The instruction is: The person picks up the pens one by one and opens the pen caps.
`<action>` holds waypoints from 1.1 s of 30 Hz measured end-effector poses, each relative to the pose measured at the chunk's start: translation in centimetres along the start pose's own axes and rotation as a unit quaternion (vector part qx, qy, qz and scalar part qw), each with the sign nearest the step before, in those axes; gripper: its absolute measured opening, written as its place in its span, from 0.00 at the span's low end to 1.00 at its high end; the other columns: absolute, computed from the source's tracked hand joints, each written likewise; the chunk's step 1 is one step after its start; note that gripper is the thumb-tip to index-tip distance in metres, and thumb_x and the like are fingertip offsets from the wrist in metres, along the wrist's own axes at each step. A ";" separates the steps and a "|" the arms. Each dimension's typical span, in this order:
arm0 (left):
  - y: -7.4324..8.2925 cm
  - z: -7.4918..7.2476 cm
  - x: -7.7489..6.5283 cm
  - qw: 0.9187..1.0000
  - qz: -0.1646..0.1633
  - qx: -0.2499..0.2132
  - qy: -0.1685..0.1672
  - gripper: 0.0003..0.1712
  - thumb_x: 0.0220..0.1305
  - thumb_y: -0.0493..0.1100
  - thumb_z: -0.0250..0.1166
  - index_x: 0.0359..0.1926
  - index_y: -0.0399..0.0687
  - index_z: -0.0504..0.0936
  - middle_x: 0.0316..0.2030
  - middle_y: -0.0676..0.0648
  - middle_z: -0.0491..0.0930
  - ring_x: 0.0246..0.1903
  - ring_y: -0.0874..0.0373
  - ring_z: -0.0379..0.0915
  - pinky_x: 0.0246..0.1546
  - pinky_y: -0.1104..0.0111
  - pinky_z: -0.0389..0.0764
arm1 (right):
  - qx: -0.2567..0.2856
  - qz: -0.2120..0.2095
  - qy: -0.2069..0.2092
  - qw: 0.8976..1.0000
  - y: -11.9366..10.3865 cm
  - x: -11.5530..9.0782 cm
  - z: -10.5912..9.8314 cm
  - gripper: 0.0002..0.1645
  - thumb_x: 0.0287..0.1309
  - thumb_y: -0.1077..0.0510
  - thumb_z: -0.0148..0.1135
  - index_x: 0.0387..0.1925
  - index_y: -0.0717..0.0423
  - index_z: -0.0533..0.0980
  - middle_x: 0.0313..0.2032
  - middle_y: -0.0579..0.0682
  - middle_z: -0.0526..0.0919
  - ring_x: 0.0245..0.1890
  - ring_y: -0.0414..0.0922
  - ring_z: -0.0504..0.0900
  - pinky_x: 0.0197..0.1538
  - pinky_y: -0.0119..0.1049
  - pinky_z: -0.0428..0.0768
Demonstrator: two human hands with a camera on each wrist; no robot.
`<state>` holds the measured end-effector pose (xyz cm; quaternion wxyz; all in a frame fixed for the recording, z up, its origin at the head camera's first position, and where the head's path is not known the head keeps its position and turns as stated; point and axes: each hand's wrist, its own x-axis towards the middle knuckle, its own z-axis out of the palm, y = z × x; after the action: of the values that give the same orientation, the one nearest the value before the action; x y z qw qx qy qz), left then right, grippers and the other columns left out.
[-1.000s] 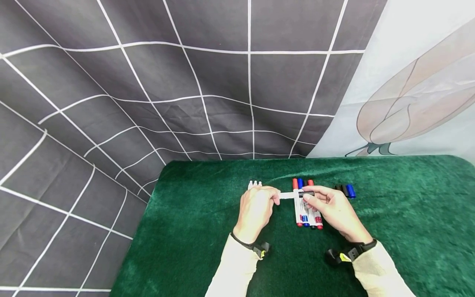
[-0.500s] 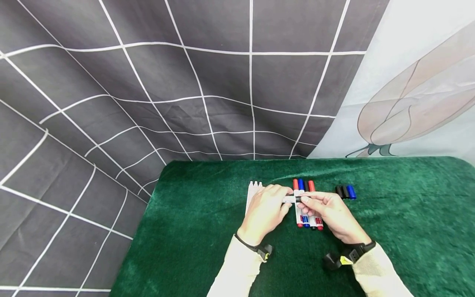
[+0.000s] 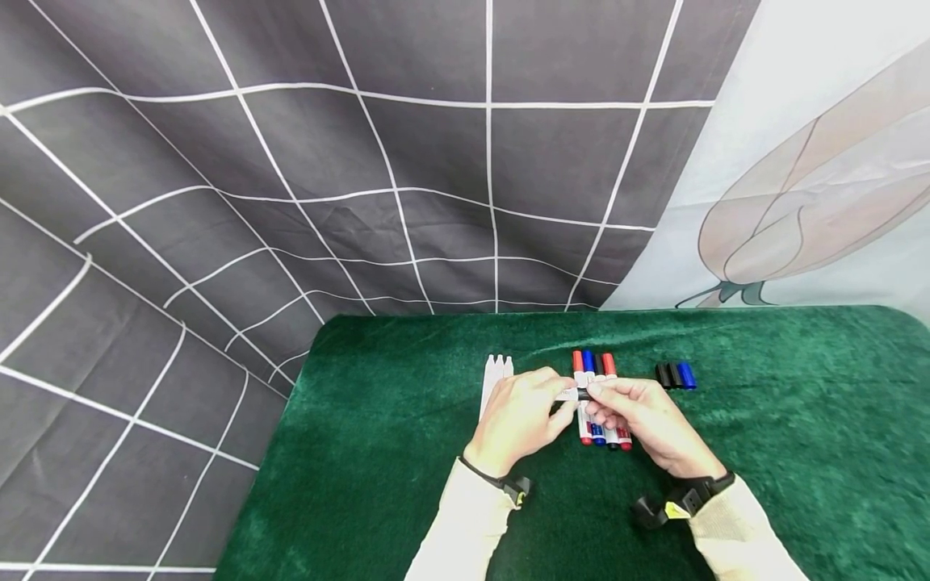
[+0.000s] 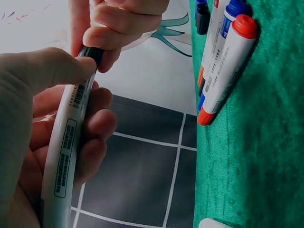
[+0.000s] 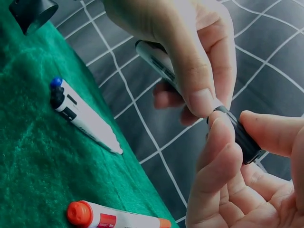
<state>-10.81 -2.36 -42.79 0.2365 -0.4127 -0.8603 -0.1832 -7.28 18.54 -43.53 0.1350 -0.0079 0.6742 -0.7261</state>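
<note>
Both hands meet over the middle of the table around one white marker (image 4: 64, 137) with a black cap (image 5: 245, 142). My left hand (image 3: 519, 415) grips the marker's body, with the thumb along it close below the cap. My right hand (image 3: 647, 424) pinches the cap between thumb and fingers, and the cap sits in line on the marker's end. Behind the hands lies a row of several capped markers (image 3: 578, 361) in red, blue and black, partly hidden by the fingers. Three white capless markers (image 3: 496, 373) lie side by side beyond my left hand, their lower parts covered.
Two loose black caps (image 3: 668, 375) and a blue cap (image 3: 687, 375) stand together at the right, past the right hand. A green velvety cloth (image 3: 363, 452) covers the table. Its far edge meets a grey gridded curtain (image 3: 436, 218).
My left hand has slid right along the marker toward the cap, so less of the body shows between the hands. The right hand and the cap have shifted slightly left and nearer.
</note>
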 end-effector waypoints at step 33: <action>-0.4 0.0 -0.4 0.997 -0.004 -0.038 -0.074 0.12 0.73 0.50 0.60 0.31 0.55 0.79 0.22 0.59 0.71 0.22 0.66 0.71 0.20 0.74 0.63 | -0.152 -0.072 0.048 0.985 -0.1 -0.3 0.8 0.15 0.68 0.58 0.63 0.46 0.68 0.83 0.28 0.51 0.86 0.28 0.37 0.82 0.33 0.37 0.83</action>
<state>-10.93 -2.83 -43.04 0.1553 -0.4306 -0.8696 -0.1853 -6.84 17.84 -43.26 0.0473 -0.0422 0.7801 -0.6224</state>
